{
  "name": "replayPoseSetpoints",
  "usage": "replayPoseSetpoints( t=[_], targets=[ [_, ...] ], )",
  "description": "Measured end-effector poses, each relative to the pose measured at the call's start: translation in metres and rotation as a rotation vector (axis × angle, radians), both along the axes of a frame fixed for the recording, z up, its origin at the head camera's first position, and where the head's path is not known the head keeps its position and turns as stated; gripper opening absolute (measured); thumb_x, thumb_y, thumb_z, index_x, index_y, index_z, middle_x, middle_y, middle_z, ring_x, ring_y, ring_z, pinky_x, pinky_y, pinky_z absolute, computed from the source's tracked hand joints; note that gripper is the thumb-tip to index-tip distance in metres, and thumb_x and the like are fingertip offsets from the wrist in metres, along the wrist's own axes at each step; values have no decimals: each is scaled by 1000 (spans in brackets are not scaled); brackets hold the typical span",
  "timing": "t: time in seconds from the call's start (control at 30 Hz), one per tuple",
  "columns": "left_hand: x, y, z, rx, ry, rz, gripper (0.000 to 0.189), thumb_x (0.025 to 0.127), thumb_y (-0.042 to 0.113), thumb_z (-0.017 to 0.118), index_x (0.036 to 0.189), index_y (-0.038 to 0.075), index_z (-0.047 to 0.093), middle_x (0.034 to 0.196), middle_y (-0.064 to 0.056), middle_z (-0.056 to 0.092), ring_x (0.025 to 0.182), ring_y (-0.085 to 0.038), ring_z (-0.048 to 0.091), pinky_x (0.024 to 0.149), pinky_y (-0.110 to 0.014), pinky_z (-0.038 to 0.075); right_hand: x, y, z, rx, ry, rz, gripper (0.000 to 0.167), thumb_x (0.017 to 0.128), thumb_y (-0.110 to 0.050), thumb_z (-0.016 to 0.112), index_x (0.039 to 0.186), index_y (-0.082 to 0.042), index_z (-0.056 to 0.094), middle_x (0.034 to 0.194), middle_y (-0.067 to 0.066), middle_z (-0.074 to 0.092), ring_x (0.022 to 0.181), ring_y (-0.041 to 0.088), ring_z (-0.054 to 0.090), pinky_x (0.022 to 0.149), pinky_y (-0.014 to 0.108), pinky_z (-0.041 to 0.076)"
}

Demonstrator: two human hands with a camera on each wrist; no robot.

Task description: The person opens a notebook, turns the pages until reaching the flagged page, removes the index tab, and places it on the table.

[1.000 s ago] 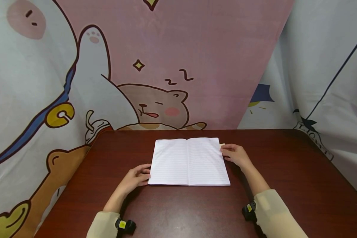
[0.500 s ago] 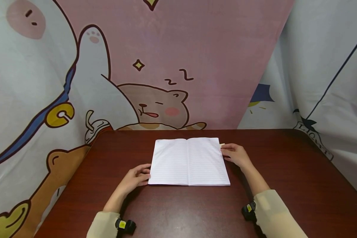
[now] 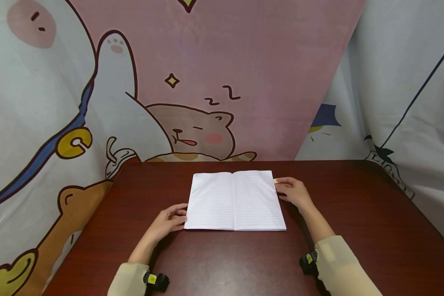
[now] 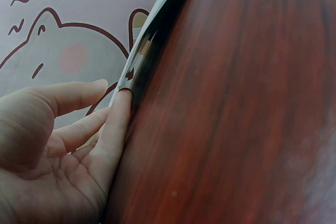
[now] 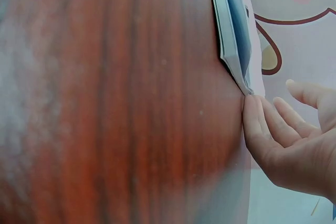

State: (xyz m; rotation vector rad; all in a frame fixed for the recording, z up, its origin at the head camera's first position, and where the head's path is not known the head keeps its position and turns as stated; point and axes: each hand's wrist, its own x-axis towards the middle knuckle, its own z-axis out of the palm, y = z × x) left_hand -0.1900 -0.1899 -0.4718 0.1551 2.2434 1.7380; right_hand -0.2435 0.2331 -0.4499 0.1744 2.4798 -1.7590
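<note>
notebook lay open and flat on the dark wooden table, its fold running away from the person and its ruled pages facing up; the left hand touched the left edge, nearer the close corner, and the right hand touched the right edge, farther up; neither hand was clenched, and the fingers were loosely bent, tips against the paper rather than wrapped round it; a small pale tab stuck out by the right fingertips, too small to tell what it was.

by judgement, the notebook was light and soft, floppy across the fold, with thin leaves apt to crease or slide over one another; in the right wrist view the layers stood slightly parted near the fingertips, so a hold on the top sheet alone would probably have lifted one page and left the rest; in the left wrist view a fingertip met the edge above a dark, shiny strip, perhaps the cover; the surer hold seemed to be fingers under both outer edges, thumbs on top, taking the whole stack evenly.
</note>
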Motion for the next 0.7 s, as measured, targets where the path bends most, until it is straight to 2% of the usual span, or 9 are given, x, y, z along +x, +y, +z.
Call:
replayPoseSetpoints(
  t=[0.13, 0.37, 0.57, 0.7],
  targets=[
    [0, 0, 0, -6, 2, 2, 51, 97, 10, 62, 144, -4, 46, 126, -26, 56, 99, -13, 65, 82, -30, 60, 0, 1, 1, -20, 7, -13, 42, 102, -16, 56, 137, 5, 51, 134, 28, 59, 109, 22, 66, 89, 37, 59],
    [0, 2, 2, -14, -1, 12, 50, 98, 9, 62, 144, -4, 47, 126, -26, 57, 97, -10, 65, 82, -29, 60, -1, 0, -1, -34, 45, -41, 39, 99, -12, 60, 133, 6, 55, 126, 26, 64, 98, 10, 67, 88, 34, 60],
    [1, 2, 2, -20, 10, 13, 50, 97, 9, 62, 143, -4, 47, 125, -26, 57, 100, -14, 66, 81, -28, 60, -1, -1, -1, -14, 95, -56, 36, 98, -11, 63, 130, 5, 58, 124, 26, 65, 92, 3, 65, 88, 32, 59],
    [1, 1, 0, -21, 16, 11, 50, 97, 10, 62, 143, -4, 47, 125, -25, 58, 101, -16, 66, 80, -28, 60, -2, -3, -1, -26, 104, -64, 37, 96, -10, 64, 129, 6, 58, 115, 19, 68, 87, 1, 65, 84, 29, 60]
  ],
)
